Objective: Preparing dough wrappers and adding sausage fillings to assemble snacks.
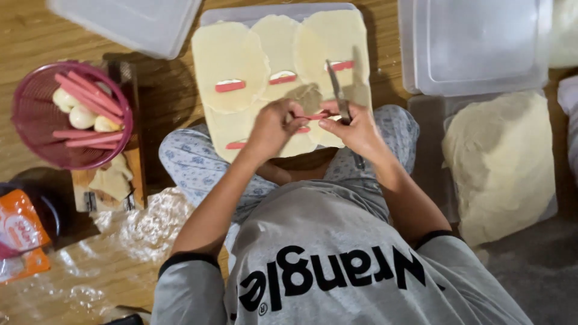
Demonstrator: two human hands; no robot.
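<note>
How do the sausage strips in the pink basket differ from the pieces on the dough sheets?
The strips in the pink basket are long, whole lengths, piled loosely beside pale round pieces; the pieces on the dough sheets are short stubs. The basket strips lie at slants across each other; each dough piece lies alone, roughly level, on its own sheet. The basket strips are plain pink all along; the dough pieces show a pale strip along their top edge. Both are pink-red.

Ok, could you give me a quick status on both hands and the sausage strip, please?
Left hand pinching pink sausage strip. Right hand gripping knife, fingers on the strip too. Dough rounds with fillings on tray beneath; nothing blocking.
</note>
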